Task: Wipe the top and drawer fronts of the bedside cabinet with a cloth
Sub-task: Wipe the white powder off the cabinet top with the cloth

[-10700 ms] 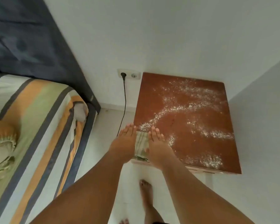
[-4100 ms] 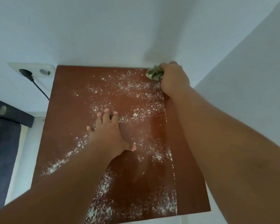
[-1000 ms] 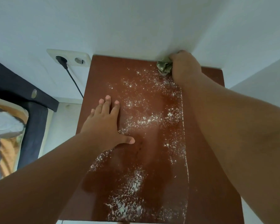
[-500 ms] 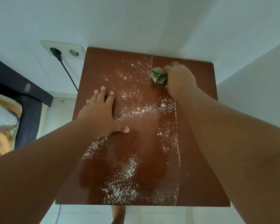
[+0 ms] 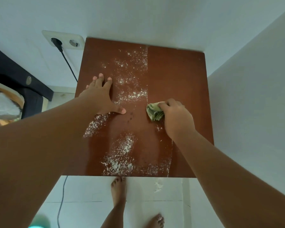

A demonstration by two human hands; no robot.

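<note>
my right hand (image 5: 176,119) is clenched on a bunched green cloth (image 5: 154,111), pressing it mid-way along the brown cabinet top (image 5: 184,76) beside white powder (image 5: 122,155). my left hand (image 5: 100,97) lies flat, fingers spread, holding nothing, likely to steady me.

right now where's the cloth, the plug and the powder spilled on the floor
cloth (image 5: 153,111), head view, bunched green folds
plug (image 5: 56,42), head view, black body in the socket
floor powder (image 5: 158,186), head view, middle of the white patch
</note>
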